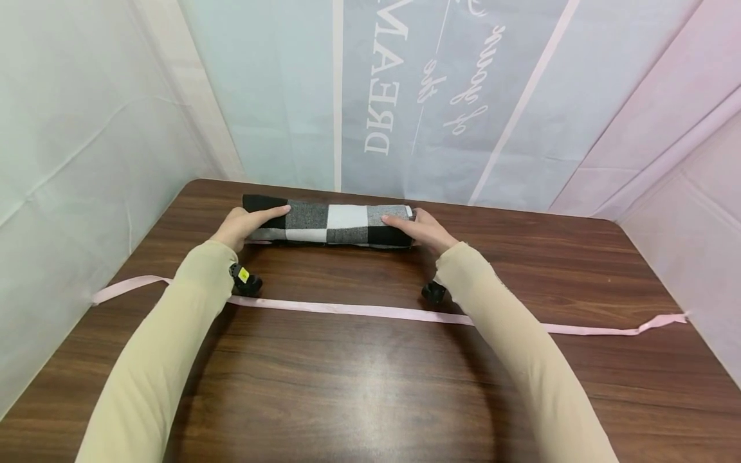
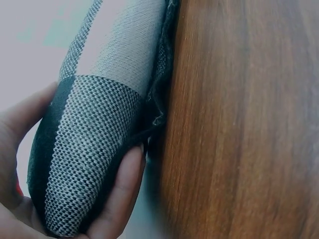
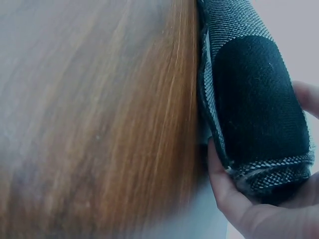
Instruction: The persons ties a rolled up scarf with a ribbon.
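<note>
A rolled or folded checkered cloth (image 1: pixel 347 217) in black, grey and white lies lengthwise across the far part of the table. My left hand (image 1: pixel 240 226) grips its left end, thumb along the top. At the other end my right hand (image 1: pixel 425 230) holds it the same way. In the left wrist view, fingers (image 2: pixel 122 194) curl under the grey-patterned end of the cloth (image 2: pixel 94 144). The right wrist view shows a fingertip (image 3: pixel 219 174) against the lower edge near the black square of the cloth (image 3: pixel 259 99), whose layered end is visible.
A pink ribbon (image 1: pixel 359 310) runs across the brown wooden table (image 1: pixel 347 379), under both forearms. Behind the table hangs a pale blue printed curtain (image 1: pixel 289 96). White sheets (image 1: pixel 75 128) close off the sides. Small black wrist cameras (image 1: pixel 433 292) hang below the cuffs.
</note>
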`<state>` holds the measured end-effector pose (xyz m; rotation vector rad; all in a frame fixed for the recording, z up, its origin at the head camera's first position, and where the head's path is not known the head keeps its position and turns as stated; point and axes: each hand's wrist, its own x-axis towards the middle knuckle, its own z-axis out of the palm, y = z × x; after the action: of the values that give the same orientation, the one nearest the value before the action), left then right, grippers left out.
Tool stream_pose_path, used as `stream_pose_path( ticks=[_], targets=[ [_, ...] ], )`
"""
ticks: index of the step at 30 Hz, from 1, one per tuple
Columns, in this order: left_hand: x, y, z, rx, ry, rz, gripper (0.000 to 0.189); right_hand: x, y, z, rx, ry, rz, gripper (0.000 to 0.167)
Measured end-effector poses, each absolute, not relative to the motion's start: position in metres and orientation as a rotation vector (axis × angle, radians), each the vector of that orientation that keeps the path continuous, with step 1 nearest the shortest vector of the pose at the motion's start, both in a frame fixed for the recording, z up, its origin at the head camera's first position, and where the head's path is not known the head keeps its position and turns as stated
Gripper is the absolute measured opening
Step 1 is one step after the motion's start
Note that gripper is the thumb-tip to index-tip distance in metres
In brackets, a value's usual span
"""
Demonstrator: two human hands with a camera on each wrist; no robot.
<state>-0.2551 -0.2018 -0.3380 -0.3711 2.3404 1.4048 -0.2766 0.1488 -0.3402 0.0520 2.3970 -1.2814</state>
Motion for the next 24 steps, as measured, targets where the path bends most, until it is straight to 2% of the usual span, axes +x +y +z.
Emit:
stream_pose_path(
  ticks=[11,24],
  targets=[
    [-0.255,-0.199,-0.336,-0.388,2.380,1.442,0.130,-0.271,0.150,-0.338,0.027,2.401,-1.346,0.101],
    [-0.251,-0.196,-0.329,-0.359,2.422,1.452,0.128,-0.268,0.159,-0.334,0.011,2.448,-1.314,0.103]
  ],
)
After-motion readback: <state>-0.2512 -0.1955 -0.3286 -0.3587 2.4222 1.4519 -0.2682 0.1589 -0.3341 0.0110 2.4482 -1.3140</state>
